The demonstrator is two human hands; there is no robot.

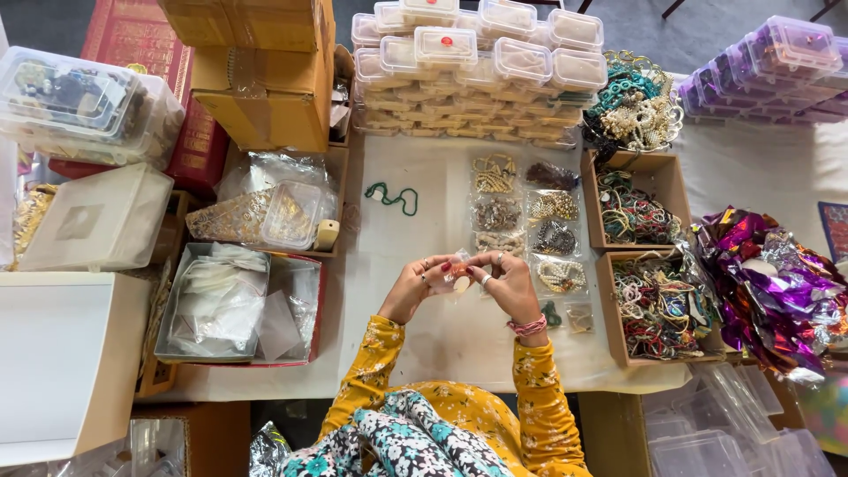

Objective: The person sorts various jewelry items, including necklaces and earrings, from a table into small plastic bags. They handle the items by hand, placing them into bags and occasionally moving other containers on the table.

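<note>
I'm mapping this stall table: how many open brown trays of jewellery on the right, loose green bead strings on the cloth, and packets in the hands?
open brown trays of jewellery: 2
green bead string on the white cloth: 1
small clear packet, pinched between left hand and right hand: 1
Total: 4
</note>
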